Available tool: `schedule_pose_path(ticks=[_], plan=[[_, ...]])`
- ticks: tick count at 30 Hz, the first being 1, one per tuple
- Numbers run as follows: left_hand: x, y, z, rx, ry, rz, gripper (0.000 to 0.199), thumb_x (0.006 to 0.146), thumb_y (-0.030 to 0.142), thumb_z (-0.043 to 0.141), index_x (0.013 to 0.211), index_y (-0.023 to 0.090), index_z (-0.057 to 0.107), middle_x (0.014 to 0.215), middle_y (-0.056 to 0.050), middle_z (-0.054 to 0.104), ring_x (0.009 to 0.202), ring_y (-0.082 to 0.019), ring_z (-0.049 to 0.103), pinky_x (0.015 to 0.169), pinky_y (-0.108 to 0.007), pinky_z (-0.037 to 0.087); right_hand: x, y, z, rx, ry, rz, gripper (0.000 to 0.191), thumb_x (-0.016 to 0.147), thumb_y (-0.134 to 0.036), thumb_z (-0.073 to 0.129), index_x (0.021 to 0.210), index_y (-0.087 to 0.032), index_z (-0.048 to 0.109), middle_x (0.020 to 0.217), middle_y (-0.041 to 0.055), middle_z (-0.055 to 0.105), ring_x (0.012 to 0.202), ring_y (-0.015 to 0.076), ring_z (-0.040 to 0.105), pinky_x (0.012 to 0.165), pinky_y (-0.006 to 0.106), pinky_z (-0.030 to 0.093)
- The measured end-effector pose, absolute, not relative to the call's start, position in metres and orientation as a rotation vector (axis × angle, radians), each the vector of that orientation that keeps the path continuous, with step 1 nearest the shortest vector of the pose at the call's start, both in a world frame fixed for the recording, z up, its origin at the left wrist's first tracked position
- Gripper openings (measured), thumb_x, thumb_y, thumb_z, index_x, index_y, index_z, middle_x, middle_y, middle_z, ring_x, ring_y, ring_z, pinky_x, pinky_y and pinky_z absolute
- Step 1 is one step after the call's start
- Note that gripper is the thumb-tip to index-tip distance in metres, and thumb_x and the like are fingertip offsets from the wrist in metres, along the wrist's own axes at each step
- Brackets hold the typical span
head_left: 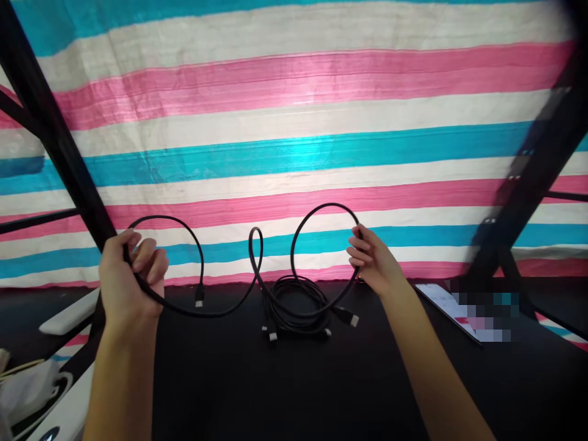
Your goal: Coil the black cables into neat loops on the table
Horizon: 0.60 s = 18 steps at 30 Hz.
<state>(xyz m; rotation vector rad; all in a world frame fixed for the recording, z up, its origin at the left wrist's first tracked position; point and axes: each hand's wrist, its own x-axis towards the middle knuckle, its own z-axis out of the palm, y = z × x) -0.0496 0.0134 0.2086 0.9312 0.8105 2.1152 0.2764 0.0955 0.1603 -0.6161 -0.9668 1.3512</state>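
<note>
A black USB cable (202,315) is stretched between my two hands above the dark table. My left hand (133,275) is closed round it, and one end loops over and hangs down with its plug (199,297) showing. Closer to the middle the cable twists into a narrow upright loop. My right hand (374,257) pinches the cable at the right side of a wide loop. Below and between the hands lies a coiled bundle of black cables (298,300) with several plugs, including a USB plug (348,317) on its right.
A phone (450,309), partly pixelated, lies on the black table (275,392) at the right. At the left are a white flat object (68,312) and a white charger with a cord (32,389). Black frame posts (59,141) flank a striped sheet (294,147).
</note>
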Motion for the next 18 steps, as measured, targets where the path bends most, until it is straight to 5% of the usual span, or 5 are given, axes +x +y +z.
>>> schedule_pose_path(ticks=[6, 9, 13, 18], plan=[[-0.026, 0.012, 0.204, 1.144, 0.771, 2.025, 0.027, 0.067, 0.016, 0.065, 0.061, 0.02, 0.039, 0.043, 0.01, 0.028, 0.035, -0.003, 0.024, 0.03, -0.015, 0.015, 0.249, 0.081, 0.159, -0.547, -1.063, 1.558, 0.034, 0.07, -0.034, 0.073, 0.064, -0.019, 0.043, 0.051, -0.0111, 0.026, 0.038, 0.0022, 0.017, 0.033, 0.015, 0.021], [-0.015, 0.009, 0.198, 1.345, 0.944, 1.906, 0.032, 0.066, 0.024, 0.071, 0.083, 0.025, 0.045, 0.042, 0.012, 0.038, 0.034, -0.007, 0.033, 0.033, -0.016, 0.024, 0.239, 0.074, 0.16, -0.482, -1.105, 1.636, 0.04, 0.071, -0.031, 0.072, 0.058, -0.019, 0.035, 0.051, -0.0106, 0.025, 0.039, 0.0019, 0.016, 0.034, 0.014, 0.021], [-0.001, 0.007, 0.192, 1.58, 1.102, 1.749, 0.037, 0.067, 0.033, 0.072, 0.087, 0.027, 0.042, 0.047, 0.01, 0.046, 0.041, -0.01, 0.044, 0.042, -0.02, 0.034, 0.229, 0.069, 0.16, -0.442, -1.113, 1.714, 0.037, 0.071, -0.028, 0.07, 0.059, -0.018, 0.037, 0.051, -0.0105, 0.026, 0.039, 0.002, 0.014, 0.034, 0.013, 0.021], [0.001, 0.015, 0.183, 1.75, 1.322, 1.801, 0.041, 0.059, 0.035, 0.078, 0.086, 0.024, 0.049, 0.094, -0.001, 0.057, 0.086, -0.017, 0.059, 0.062, -0.023, 0.045, 0.22, 0.07, 0.156, -0.329, -1.026, 1.705, 0.039, 0.069, -0.027, 0.071, 0.056, -0.019, 0.035, 0.048, -0.0112, 0.022, 0.037, 0.0026, 0.011, 0.031, 0.012, 0.019]])
